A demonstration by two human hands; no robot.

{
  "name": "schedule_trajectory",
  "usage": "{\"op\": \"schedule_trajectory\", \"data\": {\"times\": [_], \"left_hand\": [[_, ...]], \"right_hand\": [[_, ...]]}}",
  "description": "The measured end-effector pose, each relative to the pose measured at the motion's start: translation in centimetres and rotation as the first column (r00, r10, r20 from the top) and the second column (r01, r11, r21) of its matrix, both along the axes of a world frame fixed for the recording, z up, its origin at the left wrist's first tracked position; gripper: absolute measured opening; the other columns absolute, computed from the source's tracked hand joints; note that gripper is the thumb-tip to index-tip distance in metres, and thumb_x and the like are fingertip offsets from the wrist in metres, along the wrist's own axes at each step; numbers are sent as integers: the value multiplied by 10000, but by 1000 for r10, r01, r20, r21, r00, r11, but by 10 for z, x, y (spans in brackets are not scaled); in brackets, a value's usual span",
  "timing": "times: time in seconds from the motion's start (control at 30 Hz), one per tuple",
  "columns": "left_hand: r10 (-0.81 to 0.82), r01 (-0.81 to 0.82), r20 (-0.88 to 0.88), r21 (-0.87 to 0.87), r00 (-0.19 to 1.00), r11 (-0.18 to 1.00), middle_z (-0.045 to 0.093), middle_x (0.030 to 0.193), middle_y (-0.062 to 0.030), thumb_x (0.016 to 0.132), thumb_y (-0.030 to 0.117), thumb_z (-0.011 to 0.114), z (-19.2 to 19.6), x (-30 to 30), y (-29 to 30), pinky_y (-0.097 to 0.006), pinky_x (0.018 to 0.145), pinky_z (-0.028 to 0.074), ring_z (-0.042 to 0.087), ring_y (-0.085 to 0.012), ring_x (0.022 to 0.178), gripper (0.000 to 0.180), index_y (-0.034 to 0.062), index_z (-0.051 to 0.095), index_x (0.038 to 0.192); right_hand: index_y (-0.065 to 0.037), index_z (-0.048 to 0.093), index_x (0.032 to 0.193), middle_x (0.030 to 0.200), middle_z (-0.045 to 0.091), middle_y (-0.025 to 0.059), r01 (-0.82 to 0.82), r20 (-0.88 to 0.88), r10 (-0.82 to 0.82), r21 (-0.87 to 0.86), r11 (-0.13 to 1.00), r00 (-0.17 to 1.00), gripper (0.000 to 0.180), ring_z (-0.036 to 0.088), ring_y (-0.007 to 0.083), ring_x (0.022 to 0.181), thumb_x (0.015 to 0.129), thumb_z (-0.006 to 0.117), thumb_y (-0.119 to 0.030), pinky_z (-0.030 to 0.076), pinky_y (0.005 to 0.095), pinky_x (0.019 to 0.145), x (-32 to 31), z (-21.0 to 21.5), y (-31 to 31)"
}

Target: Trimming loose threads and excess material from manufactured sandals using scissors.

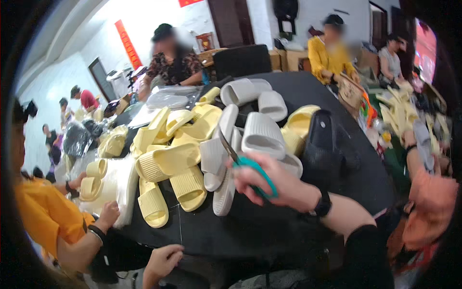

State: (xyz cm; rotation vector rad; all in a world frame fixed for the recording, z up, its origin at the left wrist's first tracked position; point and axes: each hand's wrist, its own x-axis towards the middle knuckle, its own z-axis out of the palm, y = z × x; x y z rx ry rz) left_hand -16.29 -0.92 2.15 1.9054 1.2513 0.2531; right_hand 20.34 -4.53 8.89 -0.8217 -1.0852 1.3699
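Note:
My right hand (284, 185) is wrapped round a pair of scissors (257, 173) with teal handles; the dark blades point up and left over grey slippers. My left hand (164, 262) is low at the table's near edge, fingers curled together. A thin pale thread (181, 226) runs from the yellow slippers down to its fingertips. Ribbed yellow slippers (187, 188) lie heaped at the table's middle left. Beside them are light grey slippers (262, 135), some tilted on others. A black slipper (321, 135) lies to the right, partly blending into the black tabletop.
The black table (288, 231) spreads before me. At left, a person in an orange-yellow top (48, 212) handles yellow slippers on clear plastic bags (120, 188). Another person in an orange top (430, 212) is close on my right. Two people sit across; a black chair (240, 60) stands between them.

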Motion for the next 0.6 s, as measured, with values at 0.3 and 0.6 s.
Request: {"op": "schedule_trajectory", "data": {"times": [0.3,0.6], "left_hand": [[165,-95,498,-163,851,982,645,968,-140,941,181,501,-8,65,69,-249,554,510,587,-128,619,372,-90,499,1196],[237,81,560,-484,794,871,583,960,-124,944,229,491,-32,117,111,-287,541,500,588,-165,615,284,-38,545,1026]], "right_hand": [[-22,484,1170,735,563,38,410,151,-422,102,906,894,357,516,64,529,859,605,-147,414,197,410,25,-9,-31],[-11,482,1174,736,566,36,422,13,-423,35,906,906,356,529,73,527,854,593,-123,401,198,384,14,4,-29]]}}
